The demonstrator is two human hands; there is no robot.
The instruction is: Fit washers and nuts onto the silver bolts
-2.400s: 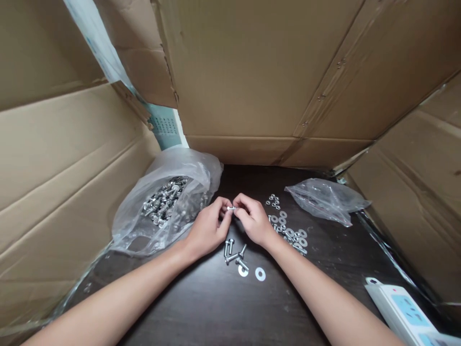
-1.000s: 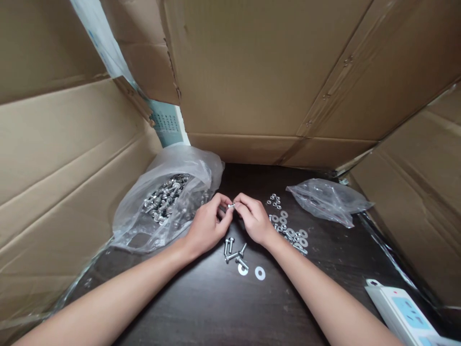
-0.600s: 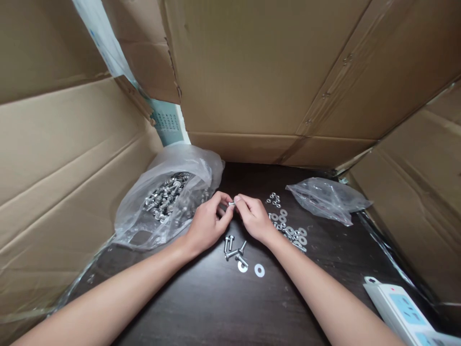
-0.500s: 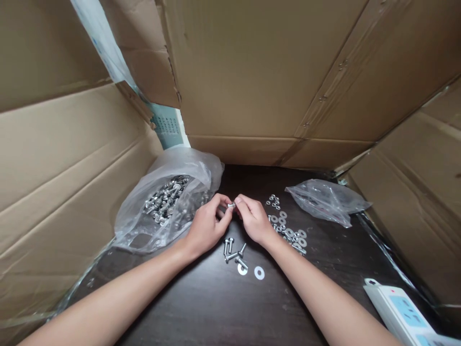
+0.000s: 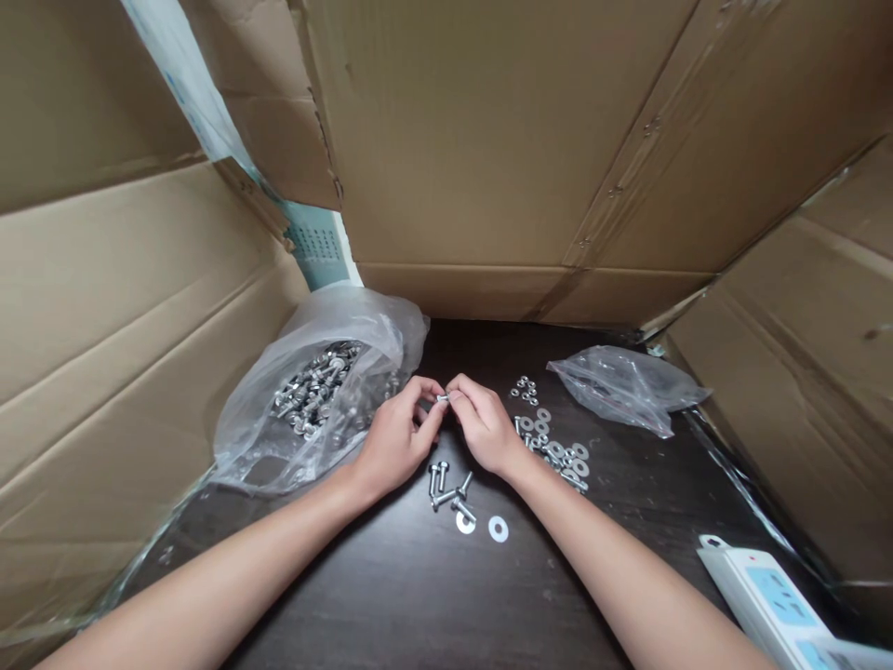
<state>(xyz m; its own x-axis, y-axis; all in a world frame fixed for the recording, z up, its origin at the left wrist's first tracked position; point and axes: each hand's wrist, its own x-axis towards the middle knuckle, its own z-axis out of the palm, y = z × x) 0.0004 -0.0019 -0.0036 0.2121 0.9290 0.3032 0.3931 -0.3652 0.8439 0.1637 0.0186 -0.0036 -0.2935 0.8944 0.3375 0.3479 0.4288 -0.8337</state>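
Note:
Above the table, my left hand [image 5: 396,434] pinches one end of a small silver bolt [image 5: 442,398] between thumb and fingers. The fingertips of my right hand [image 5: 486,430] close around the bolt's other end; whether a nut sits under them is hidden. Just below the hands lie several loose bolts [image 5: 445,498], one resting over a flat washer [image 5: 465,524]. Another washer [image 5: 498,529] lies beside it. Right of my right hand is a mixed pile of washers [image 5: 556,450] and bolts, with several small nuts [image 5: 526,389] behind it.
A clear plastic bag [image 5: 241,437] full of bolts [image 5: 317,386] stands open at the left. A flat plastic bag [image 5: 632,386] lies at the right rear. A white power strip [image 5: 767,596] is at the lower right. Cardboard walls [image 5: 516,140] enclose the dark table [image 5: 391,586].
The view has shifted slightly, so everything sits a little further left. Both hands stay together on the bolt, with only slight movement at the fingertips.

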